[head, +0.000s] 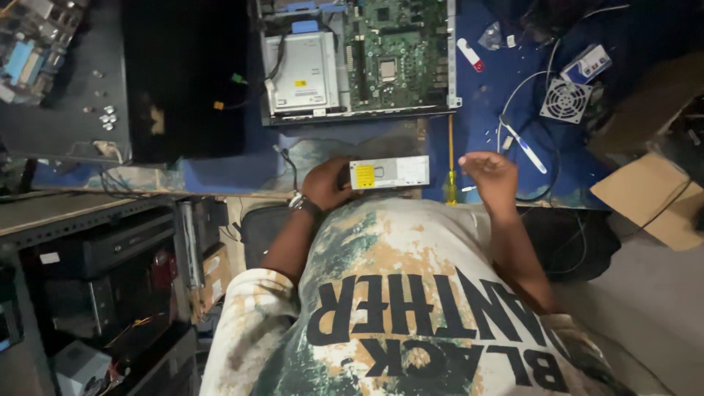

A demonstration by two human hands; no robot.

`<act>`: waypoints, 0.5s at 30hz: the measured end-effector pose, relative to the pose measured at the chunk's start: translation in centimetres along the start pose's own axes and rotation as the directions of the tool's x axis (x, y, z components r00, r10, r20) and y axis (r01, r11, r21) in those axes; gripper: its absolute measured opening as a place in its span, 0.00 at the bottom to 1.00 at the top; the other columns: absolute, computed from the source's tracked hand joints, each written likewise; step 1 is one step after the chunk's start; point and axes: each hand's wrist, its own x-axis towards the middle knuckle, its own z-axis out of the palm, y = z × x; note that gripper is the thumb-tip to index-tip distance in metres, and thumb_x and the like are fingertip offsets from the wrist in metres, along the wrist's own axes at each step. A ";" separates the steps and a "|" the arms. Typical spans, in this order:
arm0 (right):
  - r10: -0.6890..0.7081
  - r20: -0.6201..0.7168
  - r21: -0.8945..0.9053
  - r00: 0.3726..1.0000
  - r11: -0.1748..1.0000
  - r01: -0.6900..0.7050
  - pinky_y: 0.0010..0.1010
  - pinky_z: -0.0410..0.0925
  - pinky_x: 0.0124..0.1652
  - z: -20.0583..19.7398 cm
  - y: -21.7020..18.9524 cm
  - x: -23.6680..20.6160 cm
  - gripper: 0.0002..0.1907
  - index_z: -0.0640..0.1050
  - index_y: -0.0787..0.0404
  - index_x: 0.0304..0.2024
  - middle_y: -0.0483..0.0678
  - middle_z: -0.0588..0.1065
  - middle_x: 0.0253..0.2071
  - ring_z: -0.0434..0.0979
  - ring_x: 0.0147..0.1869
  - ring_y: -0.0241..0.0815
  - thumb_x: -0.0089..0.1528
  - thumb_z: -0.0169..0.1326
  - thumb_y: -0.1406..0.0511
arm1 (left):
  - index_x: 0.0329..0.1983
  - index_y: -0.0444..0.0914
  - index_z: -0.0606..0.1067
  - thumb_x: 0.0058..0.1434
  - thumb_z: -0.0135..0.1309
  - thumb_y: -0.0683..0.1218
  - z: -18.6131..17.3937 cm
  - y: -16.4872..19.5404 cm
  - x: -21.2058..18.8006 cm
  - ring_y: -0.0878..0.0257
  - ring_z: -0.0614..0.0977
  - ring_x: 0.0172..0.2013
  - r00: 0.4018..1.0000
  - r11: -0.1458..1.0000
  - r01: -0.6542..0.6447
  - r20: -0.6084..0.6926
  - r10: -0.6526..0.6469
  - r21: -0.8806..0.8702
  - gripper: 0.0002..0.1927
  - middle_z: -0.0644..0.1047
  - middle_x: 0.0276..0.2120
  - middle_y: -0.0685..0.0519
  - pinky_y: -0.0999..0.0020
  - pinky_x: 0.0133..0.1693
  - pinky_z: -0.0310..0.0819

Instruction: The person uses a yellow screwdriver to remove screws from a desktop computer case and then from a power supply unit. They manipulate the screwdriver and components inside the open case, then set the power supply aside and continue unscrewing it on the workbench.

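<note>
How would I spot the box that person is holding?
Find the open computer case at the top of the blue table. Just below it, at the table's near edge, the left hand grips a slim grey metal box. Its yellow sticker and the yellow-handled screwdriver on its right set it apart.

left hand (324,183): gripped the end of a grey power supply unit (389,173) at the bench edge
right hand (490,176): hovered loosely curled, empty, beside a yellow-handled screwdriver (450,176)
beyond: open computer chassis (359,59) on the blue bench (484,95)
</note>
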 end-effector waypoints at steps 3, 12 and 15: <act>0.047 0.097 -0.053 0.994 0.998 -0.042 0.22 0.72 0.40 1.8 0.0 -0.9 0.08 0.82 0.69 0.43 0.47 0.81 0.37 0.79 0.37 0.32 0.62 0.63 0.71 | 0.58 0.43 0.74 0.47 0.71 0.58 0.0 0.1 -0.2 0.43 0.81 0.47 0.999 0.999 0.042 0.006 -0.042 -0.010 0.36 0.80 0.46 0.43 0.51 0.46 0.75; -0.020 0.432 -0.364 0.902 0.911 0.194 0.27 0.74 0.42 10.8 -1.3 -1.7 0.10 0.82 0.66 0.43 0.51 0.83 0.39 0.83 0.41 0.38 0.60 0.62 0.67 | 0.55 0.41 0.74 0.44 0.71 0.58 -0.3 -1.4 0.1 0.42 0.80 0.46 0.996 0.996 -0.089 -0.026 0.089 -0.007 0.37 0.79 0.47 0.43 0.50 0.45 0.75; -0.061 0.522 -0.508 0.851 0.779 0.367 0.32 0.74 0.41 13.6 -1.9 -1.2 0.10 0.83 0.64 0.42 0.54 0.82 0.39 0.84 0.40 0.46 0.61 0.62 0.64 | 0.54 0.42 0.74 0.45 0.71 0.59 -0.3 -1.7 0.3 0.44 0.81 0.46 0.997 0.997 -0.074 0.023 0.074 0.020 0.35 0.79 0.46 0.45 0.50 0.46 0.76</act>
